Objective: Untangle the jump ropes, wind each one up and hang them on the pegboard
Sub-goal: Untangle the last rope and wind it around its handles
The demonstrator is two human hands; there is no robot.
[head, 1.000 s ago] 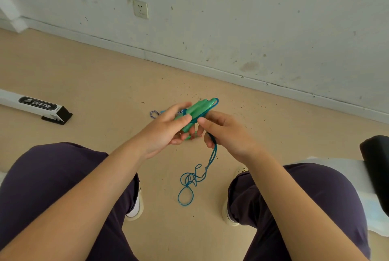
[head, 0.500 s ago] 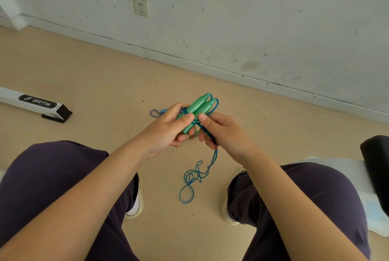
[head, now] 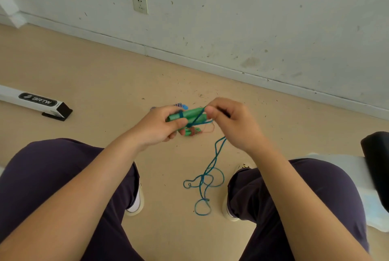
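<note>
Seated, knees apart, hands held over the floor (head: pixel 88 75) between the legs.

Left hand (head: pixel 156 126): curled round the pair of green handles (head: pixel 190 113), thumb on top, handles lying side by side and roughly level. One turn of blue cord (head: pixel 212 168) already crossing the handles near the thumb.

Right hand (head: pixel 231 121): fingertips pinched on the cord just beside the far end of the handles, drawing a strand diagonally across them. Exact finger contact partly hidden by the knuckles.

Rest of the cord: hanging slack from under the right hand, ending in loose overlapping loops on the floor between the shoes. Whether those loops hold a real knot cannot be told.

A second rope (head: pixel 179 105), striped, barely showing behind the left hand; too little visible to say more. No pegboard in view.

Handling, judged: cord thin, soft, light, no stiffness of its own; likely to spring off smooth plastic handles unless kept taut. Handles rigid, light, probably a little slippery. Best held by the handles as a bundle in one hand, cord fed close to the bundle with the other.

Risk, judged: floor loops tightening into a snag if pulled fast.

Also present: white bar (head: pixel 31 100) with black end on the floor at left, wall socket (head: pixel 140 3).
</note>
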